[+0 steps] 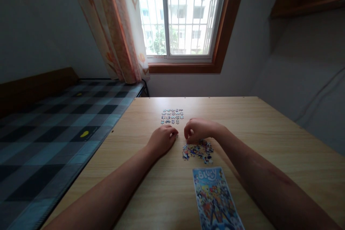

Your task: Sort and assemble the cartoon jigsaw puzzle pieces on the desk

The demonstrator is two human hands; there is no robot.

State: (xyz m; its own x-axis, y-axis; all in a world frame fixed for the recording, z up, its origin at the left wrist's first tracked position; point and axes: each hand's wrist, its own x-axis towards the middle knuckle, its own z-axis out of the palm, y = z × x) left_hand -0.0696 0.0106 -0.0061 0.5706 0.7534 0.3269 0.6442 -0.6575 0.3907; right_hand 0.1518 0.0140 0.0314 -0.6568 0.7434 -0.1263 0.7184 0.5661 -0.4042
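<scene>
My left hand (164, 138) rests on the wooden table with its fingers curled, pinching what looks like a small puzzle piece (176, 135) at the fingertips. My right hand (201, 128) bends down at the far left edge of a loose pile of jigsaw pieces (198, 150). Its thumb and fingers come together near the tabletop; whatever is between them is too small to make out. Beyond both hands, several puzzle pieces (171, 116) lie spaced out in rows. Nearer to me is a colourful picture box or sheet marked "Bluey" (217, 197).
The pale wooden table (269, 140) reaches toward the wall below a barred window (185, 18). On the left stands a bed with a checked cover (67, 133), beside a flowered curtain (118, 25). A wooden shelf (309, 0) hangs at upper right.
</scene>
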